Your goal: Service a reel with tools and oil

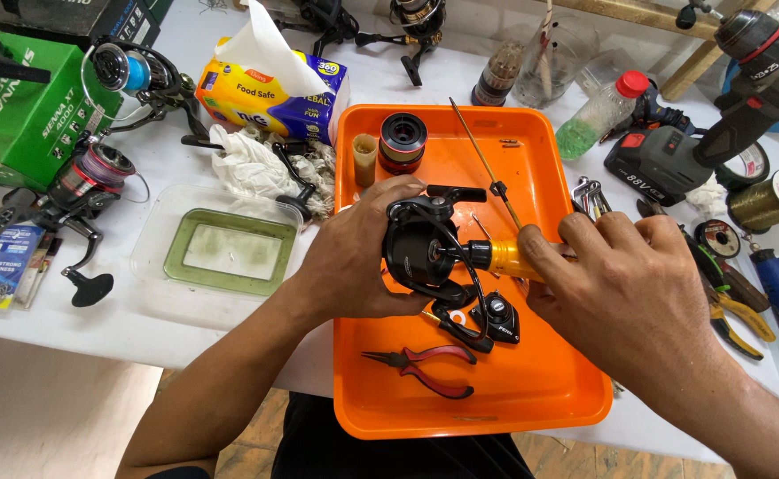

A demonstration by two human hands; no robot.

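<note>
Left hand (354,253): wrapped around black reel body (420,253), held over orange tray (531,390).
Right hand (624,284): fingers pinching yellow tool handle (504,257), tip at reel.
Tray: red pliers (425,365), spool (403,142).

the tray (531,395) is bright orange on a white tabletop (141,333). the reel body (420,253) is black, its spool shaft piece (506,257) yellow. at six o'clock lie red-handled pliers (425,365); at ten o'clock a green box (17,106); at eleven a yellow-and-blue tissue pack (274,93).
</note>
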